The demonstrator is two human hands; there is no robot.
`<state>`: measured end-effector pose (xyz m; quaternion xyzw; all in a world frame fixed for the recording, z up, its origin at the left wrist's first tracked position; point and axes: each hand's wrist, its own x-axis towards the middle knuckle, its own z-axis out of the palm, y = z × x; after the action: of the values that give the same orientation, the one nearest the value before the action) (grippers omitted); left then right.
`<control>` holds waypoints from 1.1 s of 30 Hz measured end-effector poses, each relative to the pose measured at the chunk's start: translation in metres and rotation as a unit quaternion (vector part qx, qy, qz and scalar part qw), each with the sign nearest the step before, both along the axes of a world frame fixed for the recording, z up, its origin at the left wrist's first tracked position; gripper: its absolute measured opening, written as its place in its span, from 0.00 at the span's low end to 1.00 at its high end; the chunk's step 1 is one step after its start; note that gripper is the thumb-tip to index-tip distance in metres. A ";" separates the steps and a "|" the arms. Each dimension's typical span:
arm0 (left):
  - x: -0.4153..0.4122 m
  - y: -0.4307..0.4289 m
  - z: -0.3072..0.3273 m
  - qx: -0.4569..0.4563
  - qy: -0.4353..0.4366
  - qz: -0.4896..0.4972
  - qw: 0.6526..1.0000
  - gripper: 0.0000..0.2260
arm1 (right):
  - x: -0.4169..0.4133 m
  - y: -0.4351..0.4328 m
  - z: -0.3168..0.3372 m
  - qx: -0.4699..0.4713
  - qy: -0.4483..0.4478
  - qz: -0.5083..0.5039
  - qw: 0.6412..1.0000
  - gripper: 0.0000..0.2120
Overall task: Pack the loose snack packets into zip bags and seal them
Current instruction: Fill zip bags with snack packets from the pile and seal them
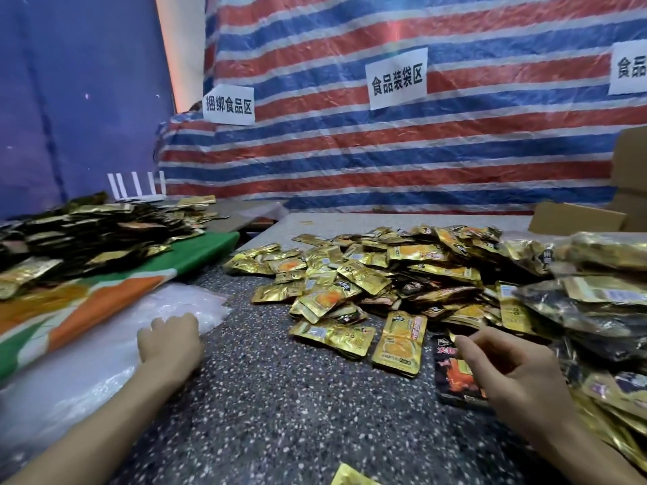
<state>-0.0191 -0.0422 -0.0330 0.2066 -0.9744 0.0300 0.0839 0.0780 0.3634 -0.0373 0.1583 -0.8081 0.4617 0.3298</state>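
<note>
Under a striped tarp (350, 152), my speckled table (280, 397) carries the loose snack packets (385, 274) heaped from 12 to 3 o'clock. My right hand (507, 376) hovers at 4 o'clock, fingers loosely curled and holding nothing I can see, directly over a black packet (451, 379). That packet runs 12 to 6, so this hand is far nearer. My left hand (169, 341) rests knuckles-up on the clear zip bags (105, 344) at 9 o'clock, and I cannot tell whether it grasps one.
</note>
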 end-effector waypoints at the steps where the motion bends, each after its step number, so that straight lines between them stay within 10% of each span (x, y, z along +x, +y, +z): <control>1: -0.001 -0.002 0.000 -0.008 0.017 0.003 1.000 0.01 | 0.001 0.000 0.001 -0.002 0.000 0.003 1.000 0.08; 7: -0.006 -0.016 0.012 0.022 0.068 0.007 0.997 0.14 | 0.002 0.002 0.001 -0.009 -0.009 0.002 1.000 0.12; 15: 0.006 0.037 0.054 0.067 0.208 -0.082 0.972 0.04 | 0.002 0.003 0.005 -0.044 -0.017 0.033 0.998 0.13; 20: 0.042 0.119 0.067 0.142 0.358 -0.340 0.858 0.05 | 0.007 0.007 0.018 -0.200 -0.117 0.126 0.965 0.20; 27: 0.076 0.221 0.034 0.175 0.345 -0.590 0.709 0.08 | 0.002 0.023 0.027 -0.339 -0.250 0.212 0.882 0.34; 33: 0.059 0.245 0.003 0.150 0.336 -0.676 0.638 0.06 | -0.003 0.036 0.030 -0.310 -0.291 0.139 0.894 0.14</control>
<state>0.0400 0.2026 -0.0297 -0.5046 -0.7378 -0.2529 0.3701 0.0752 0.3990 -0.0070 0.0171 -0.6535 0.7554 0.0453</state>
